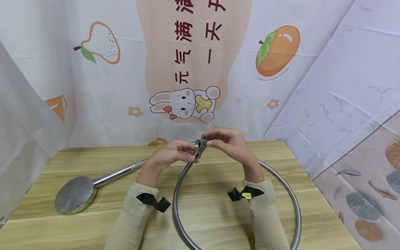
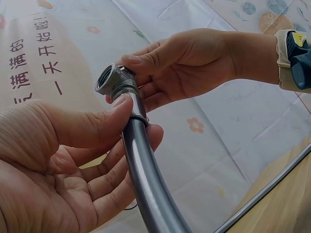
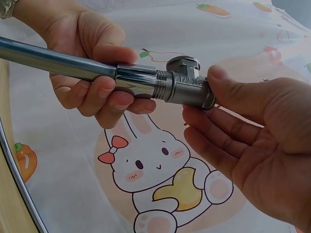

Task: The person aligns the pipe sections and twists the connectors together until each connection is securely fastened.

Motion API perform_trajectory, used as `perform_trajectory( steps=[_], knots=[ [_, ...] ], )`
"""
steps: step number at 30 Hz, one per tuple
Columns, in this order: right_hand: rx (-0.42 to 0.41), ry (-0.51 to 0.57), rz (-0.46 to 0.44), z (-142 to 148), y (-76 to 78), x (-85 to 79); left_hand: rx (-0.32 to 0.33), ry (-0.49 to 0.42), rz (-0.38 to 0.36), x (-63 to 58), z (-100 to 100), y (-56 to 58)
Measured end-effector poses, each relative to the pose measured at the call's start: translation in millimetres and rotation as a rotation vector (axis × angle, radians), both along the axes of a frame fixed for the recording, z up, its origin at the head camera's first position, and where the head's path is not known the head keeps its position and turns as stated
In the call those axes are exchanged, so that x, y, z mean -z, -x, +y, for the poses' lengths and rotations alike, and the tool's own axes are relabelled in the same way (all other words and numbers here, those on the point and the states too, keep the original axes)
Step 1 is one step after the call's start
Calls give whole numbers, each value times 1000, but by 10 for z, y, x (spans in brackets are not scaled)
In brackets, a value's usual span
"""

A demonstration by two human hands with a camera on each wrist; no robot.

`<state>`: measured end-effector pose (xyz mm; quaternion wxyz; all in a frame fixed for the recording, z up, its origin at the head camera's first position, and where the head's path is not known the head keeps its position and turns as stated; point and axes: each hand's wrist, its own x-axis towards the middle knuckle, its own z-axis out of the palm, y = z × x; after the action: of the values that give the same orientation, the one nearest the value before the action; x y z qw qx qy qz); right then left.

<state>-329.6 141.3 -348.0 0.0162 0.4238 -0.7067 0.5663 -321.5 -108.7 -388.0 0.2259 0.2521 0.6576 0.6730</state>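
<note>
white printed cloth (image 1: 106, 90) hangs behind a pale wood-grain tabletop (image 1: 215, 194), and a small silver metal fitting with a round side port (image 3: 188, 86) is held up off that tabletop. the left hand (image 1: 175, 152) grasps the polished metal sleeve (image 3: 137, 73) on the end of a long, glossy grey hose (image 2: 150, 179), just beside the fitting; the right hand (image 1: 232, 142) pinches the fitting's opposite end between thumb and fingers. screw threads show between sleeve and fitting. to the left of the fitting, nearer the person, a round silver shower head with a straight handle (image 1: 75, 194) lies on the tabletop.

the fitting looks rigid, hard and rather dense for its size, and its smooth metal might slip; its body seems the best hold, clear of the port. the hose should bend springily, so the stiff sleeve is the steadier grip.

in the head view the fitting's long axis follows the hose end, slanting up to the right, while the hollow port faces roughly toward the person.
</note>
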Motion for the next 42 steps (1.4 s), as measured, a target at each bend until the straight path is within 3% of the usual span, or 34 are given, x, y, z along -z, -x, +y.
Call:
perform_trajectory(
  steps=[11,42],
  knots=[
    [-76,14,45,2,4,-26,-1,-9,4,-19,-14,-3],
    [-72,29,34,7,4,-1,3,12,15,2,-2,-1]
  ],
)
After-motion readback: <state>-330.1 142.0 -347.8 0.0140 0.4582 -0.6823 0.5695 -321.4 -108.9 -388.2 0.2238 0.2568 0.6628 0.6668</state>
